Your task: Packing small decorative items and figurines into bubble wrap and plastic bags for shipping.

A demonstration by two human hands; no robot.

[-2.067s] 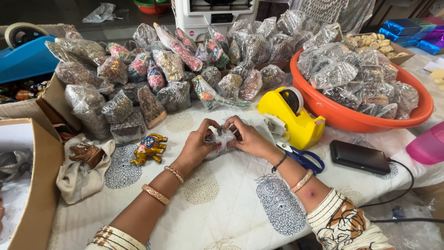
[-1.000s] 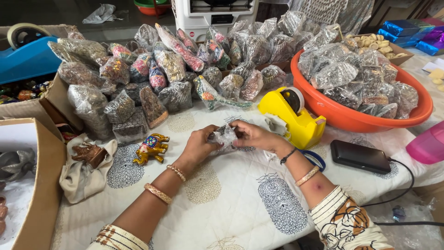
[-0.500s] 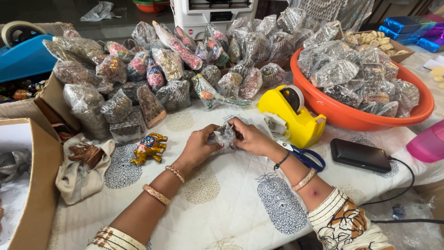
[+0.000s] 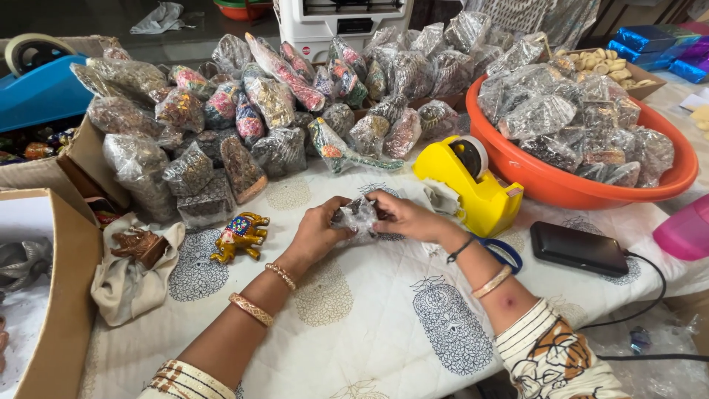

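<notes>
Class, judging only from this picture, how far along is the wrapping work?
Done: a heap of wrapped pieces on the table, more in the orange tub. In hand: the left hand and right hand hold a small bundle in clear wrap. Left: a painted elephant and a brown figure lie unwrapped.

One head-worn view looks steeply down, close over the table

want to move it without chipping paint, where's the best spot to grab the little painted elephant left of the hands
Probably the elephant figurine is best pinched across its body, fingers on the two flanks, coming straight down from above. It stands upright on the white printed cloth with open space around it; the trunk and legs look thin, so avoid those.
</notes>
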